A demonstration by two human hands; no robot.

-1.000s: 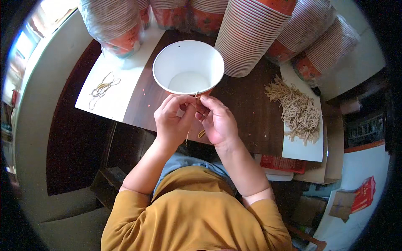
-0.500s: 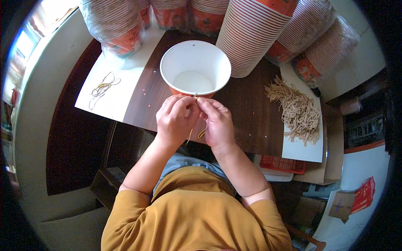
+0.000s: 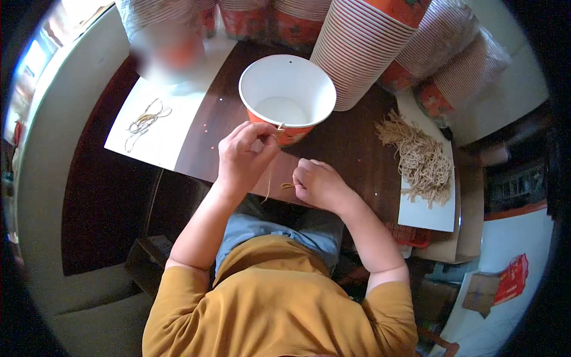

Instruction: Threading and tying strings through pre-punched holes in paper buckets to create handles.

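white inside and orange outside, the paper cup (image 3: 287,95) stands on the dark table (image 3: 351,149); the left hand (image 3: 242,156) pinches a tan string (image 3: 269,178) at its rim, the right hand (image 3: 318,183) nips the string's lower end, fingers curled, just below the cup

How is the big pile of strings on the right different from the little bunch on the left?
The pile of strings on the right is thick, with many pale tan strands lying roughly side by side. The little bunch on the left has few strands, looped and loose. Both lie on white sheets on the dark table, away from both hands.
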